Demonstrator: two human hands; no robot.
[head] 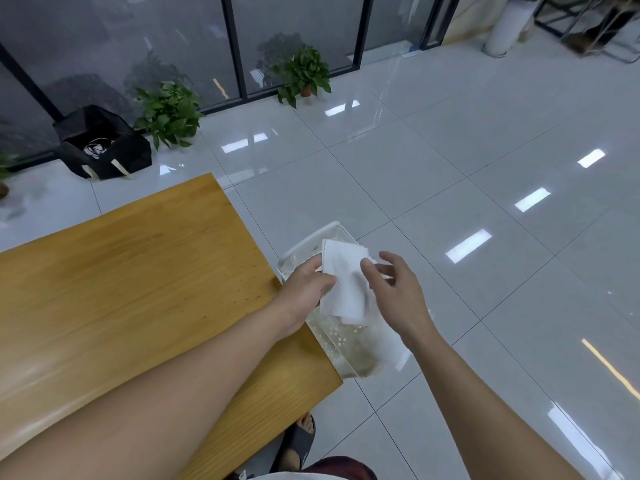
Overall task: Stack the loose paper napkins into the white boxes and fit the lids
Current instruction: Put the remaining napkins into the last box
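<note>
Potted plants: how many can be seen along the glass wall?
3. One plant beside the black bag, one plant further right along the wall, and a third plant cut off at the left edge. More may lie outside the frame.

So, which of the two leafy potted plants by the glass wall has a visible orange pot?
The farther plant, right of the black upright post. Its small orange pot shows under the leaves. The nearer plant, beside the black bag, hides its pot.

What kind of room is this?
Probably an office or lobby: shiny white floor tiles, dark glass walls, potted plants along them, and a wooden table.
</note>
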